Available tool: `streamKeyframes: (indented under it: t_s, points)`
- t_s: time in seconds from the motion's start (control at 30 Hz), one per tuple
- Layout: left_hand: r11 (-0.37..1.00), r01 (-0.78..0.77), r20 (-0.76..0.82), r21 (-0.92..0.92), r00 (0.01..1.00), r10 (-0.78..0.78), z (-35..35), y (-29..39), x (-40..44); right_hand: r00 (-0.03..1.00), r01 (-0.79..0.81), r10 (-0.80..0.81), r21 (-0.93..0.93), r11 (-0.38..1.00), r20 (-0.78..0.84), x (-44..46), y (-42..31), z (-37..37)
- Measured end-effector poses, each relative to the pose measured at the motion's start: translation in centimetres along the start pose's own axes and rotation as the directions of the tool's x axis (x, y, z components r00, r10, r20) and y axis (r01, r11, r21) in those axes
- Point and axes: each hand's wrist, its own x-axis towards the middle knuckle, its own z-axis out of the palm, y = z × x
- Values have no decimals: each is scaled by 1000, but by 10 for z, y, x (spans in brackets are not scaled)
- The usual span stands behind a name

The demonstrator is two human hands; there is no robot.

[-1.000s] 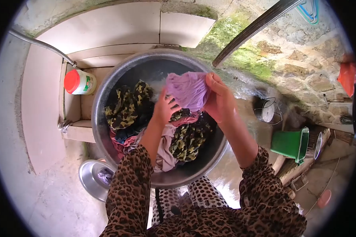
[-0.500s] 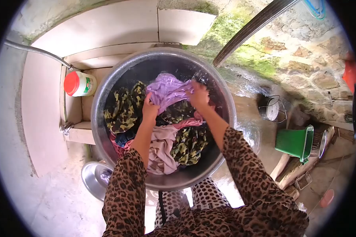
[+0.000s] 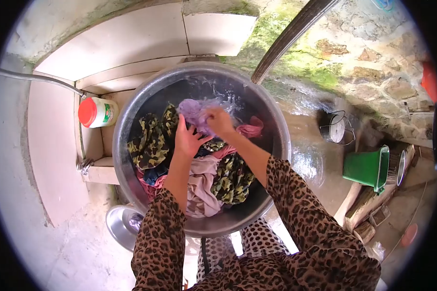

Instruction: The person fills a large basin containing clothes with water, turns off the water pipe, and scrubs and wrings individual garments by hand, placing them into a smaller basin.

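Over the tub (image 3: 117,148), the right forearm (image 3: 251,157) slanted inward, while the left (image 3: 176,177) pointed forward. The left hand (image 3: 189,138) was spread—fingers apart, gripping nothing visible—just beside the purple cloth (image 3: 190,108) in the tub's far part. The right hand (image 3: 219,121), curled and blurred, overlapped the cloth—whether it gripped, I couldn't tell.

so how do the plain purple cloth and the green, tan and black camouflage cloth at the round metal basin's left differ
The purple cloth is one colour; the camouflage cloth is patterned. The purple cloth is blurred, apparently by motion; the camouflage cloth shows more sharply. The right hand is at the purple cloth but away from the camouflage cloth. Both are crumpled inside the basin.
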Motion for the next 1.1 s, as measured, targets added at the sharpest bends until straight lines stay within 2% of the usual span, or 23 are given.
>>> streamKeyframes:
  t_s: [0.03,0.07,0.1,0.17,0.2,0.27,0.37,0.47,0.53,0.6,0.63,0.67,0.73,0.77,0.8,0.83,0.87,0.9,0.93,0.97,1.07,1.1]
  points:
    - [997,2,105,-83,994,7,-2,1,1,997,72,-72,48,996,5,-9,-11,10]
    - [986,12,207,-167,978,24,-5,4,4,995,99,-100,119,988,3,-24,-50,1]
    - [972,9,340,-234,938,73,-38,-2,39,992,124,-126,188,974,1,-44,-100,-20]
    - [944,153,515,-292,857,20,-53,0,48,956,239,-278,294,925,98,-77,-151,-45]
    - [927,230,572,-296,820,-20,-46,7,43,949,272,-301,244,931,90,-88,-170,-57]
    - [914,278,605,-295,795,-47,-35,11,35,935,334,-347,146,931,78,-104,-195,-73]
    - [930,212,575,-301,818,-1,-27,5,31,896,435,-434,-11,901,-92,-96,-180,-48]
    - [944,107,530,-311,844,79,-20,-10,35,939,312,-329,-160,936,-95,-64,-158,-36]
    - [958,1,497,-287,855,148,-13,-22,39,982,166,-178,-158,973,-68,-32,-135,-32]
    - [978,-147,284,-150,941,185,-1,-29,34,993,110,-118,-247,963,-21,-7,-112,-38]
    - [998,-71,-75,3,995,71,11,-25,18,1000,23,-17,-340,940,21,11,-91,-44]
    - [992,-116,-59,41,991,118,11,-27,17,995,-52,84,-433,900,54,24,-65,-49]
    - [969,-218,-18,116,975,221,6,-26,18,997,78,-58,-574,815,54,25,-4,-50]
    - [962,-260,134,82,959,248,-5,-22,17,995,-84,96,-464,882,1,24,8,-61]
    - [977,-193,75,86,980,187,-7,-14,9,965,-255,258,-336,907,-36,21,20,-73]
    - [988,-122,16,91,993,121,-4,-3,-4,954,-299,300,-159,941,-21,13,33,-83]
    - [995,-50,-43,87,998,54,-4,6,-10,964,-265,246,-251,931,-104,6,42,-76]
    - [997,63,8,34,998,-63,-29,8,9,966,-237,185,-345,908,-178,-6,45,-70]
    - [997,67,5,25,998,-67,-25,7,3,963,-215,115,-434,875,-245,-15,47,-62]
    - [997,70,3,22,998,-70,-19,5,-3,939,-264,132,-420,868,-316,-17,45,-42]
    - [995,102,46,20,994,-103,-6,6,-8,991,-110,123,-209,972,53,-8,31,-14]
    - [994,106,41,10,993,-107,5,8,-15,999,9,-11,-60,998,-34,-8,19,-2]
